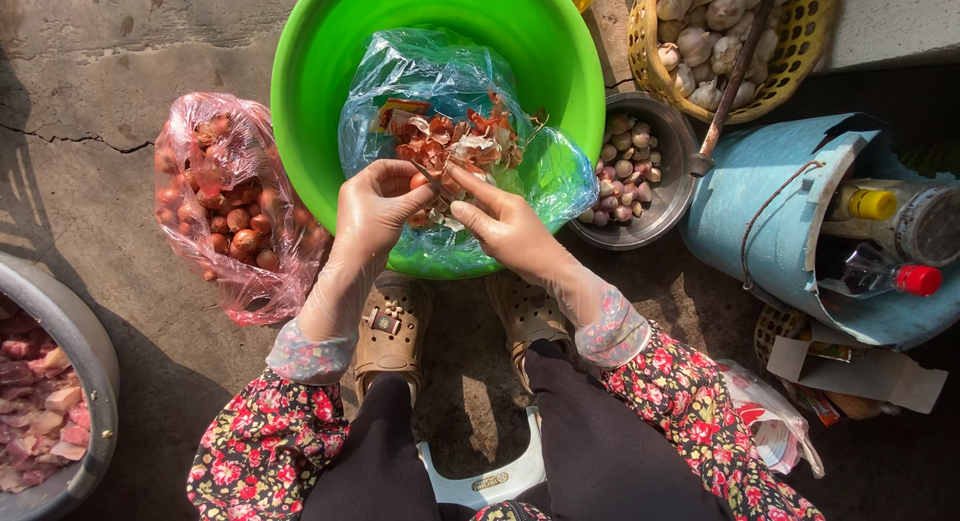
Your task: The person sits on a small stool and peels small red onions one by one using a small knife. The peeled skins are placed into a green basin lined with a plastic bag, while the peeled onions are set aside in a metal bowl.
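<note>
Glossy plastic basin [310, 71], crinkled shiny plastic bag [560, 171], dull metal bowl [680, 196], woven basket [800, 51], rough cracked concrete floor [90, 101].

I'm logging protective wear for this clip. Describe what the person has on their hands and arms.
Both the left hand and the right hand wear thin, clear disposable gloves that reach past the wrists. The sleeves are black with red and pink flowers, and end in pale gathered cuffs with a finer floral print.
</note>
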A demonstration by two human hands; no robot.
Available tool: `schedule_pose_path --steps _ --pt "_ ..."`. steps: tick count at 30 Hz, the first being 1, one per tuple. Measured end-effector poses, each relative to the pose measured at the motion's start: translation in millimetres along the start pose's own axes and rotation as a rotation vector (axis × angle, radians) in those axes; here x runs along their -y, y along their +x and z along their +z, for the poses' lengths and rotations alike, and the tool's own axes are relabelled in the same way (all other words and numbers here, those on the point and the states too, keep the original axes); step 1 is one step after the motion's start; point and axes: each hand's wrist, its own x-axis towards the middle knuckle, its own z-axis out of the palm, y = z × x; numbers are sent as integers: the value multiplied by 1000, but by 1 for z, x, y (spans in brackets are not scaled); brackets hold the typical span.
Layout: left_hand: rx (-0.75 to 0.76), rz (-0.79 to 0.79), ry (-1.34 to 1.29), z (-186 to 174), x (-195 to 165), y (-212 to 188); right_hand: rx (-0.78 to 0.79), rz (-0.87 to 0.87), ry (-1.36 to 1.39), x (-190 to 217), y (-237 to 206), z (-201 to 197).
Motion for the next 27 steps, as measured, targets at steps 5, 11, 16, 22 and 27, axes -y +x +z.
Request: schedule_pose_path --steps 5,11,16,22,27 --pt "24 57 134 9 -17 -16 -162 496 373 5 3 12" --pt "275 -30 -288 8 -31 -22 -246 694 518 31 9 -10" --pt "286 -171 -491 -4 -25 -10 -168 662 438 44 10 -10" --pt "293 -254 -661 -2 -11 1 -38 521 561 51 8 -9" --pt "260 -284 -673 -6 -6 3 23 533 594 52 8 -2"
